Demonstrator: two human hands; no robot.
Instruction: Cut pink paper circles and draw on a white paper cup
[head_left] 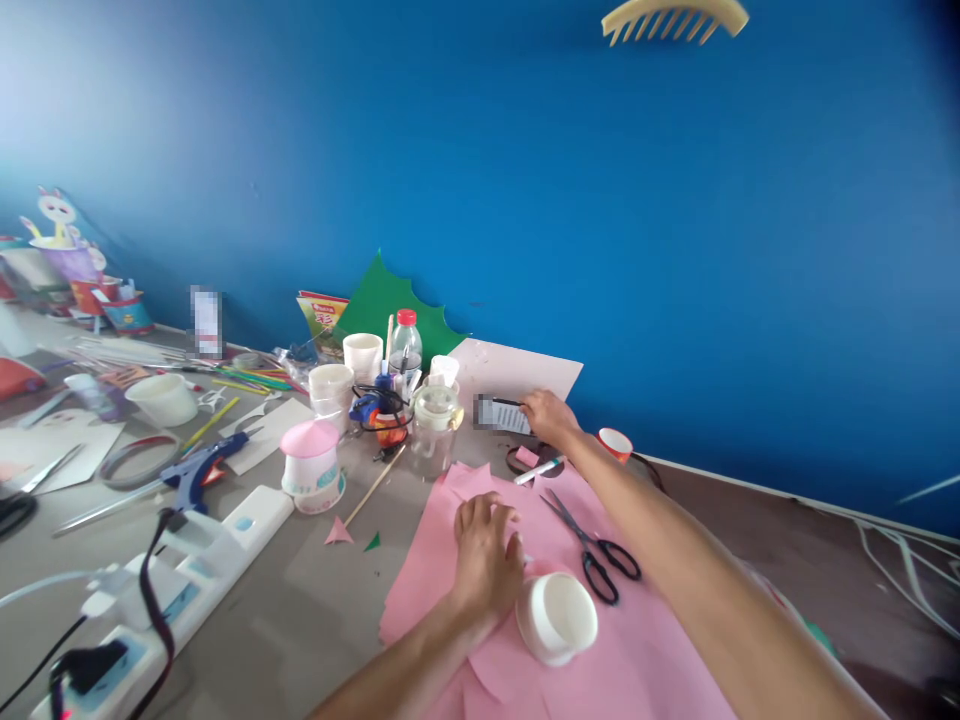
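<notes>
Pink paper sheets [637, 650], nearest, lie on the grey table [322, 590] beneath the left hand [487, 555], fingers parted and loosely curved; any hold cannot be told. White round cup [556, 618] and black-handled scissors [592, 545]: on the sheets. Right hand [549, 416], beyond: fingers nearly closed, gripping the black-edged rectangular phone [504, 414] by one end.

The single view comes from the head of the person at the worktop [330, 610], facing forward and down across it to the blue wall [525, 200]. It sits close over the near part, cropping the pink paper [420, 580] and the power strip [259, 520] at the bottom. The far edge slants downward to the right, and the wall fills most of the upper half.
</notes>
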